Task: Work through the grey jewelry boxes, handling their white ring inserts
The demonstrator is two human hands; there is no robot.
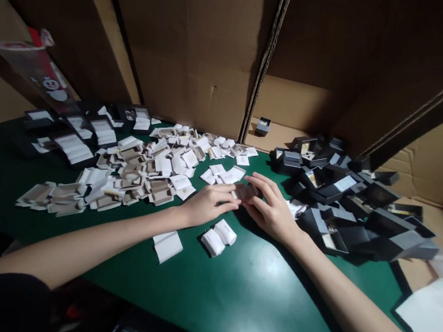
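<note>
Over the middle of the green table, my left hand (209, 203) and my right hand (271, 208) meet around a small pale piece (243, 192), whose exact kind I cannot make out. My left fingertips pinch its left side, and my right fingers curl around its other end, where a darker part is half hidden. Two small white packets (218, 238) lie side by side just below my hands. A folded white card (167, 246) is under my left wrist. Several small white cards (222, 174) sit just beyond my fingers.
A heap of small white and grey-brown folded card inserts (135, 171) spreads to the left. Open dark boxes with white linings (73, 144) are behind it. More open dark boxes (357, 205) pile up at right. Cardboard walls (188, 47) enclose the back; a clear plastic cup (42, 71) stands left.
</note>
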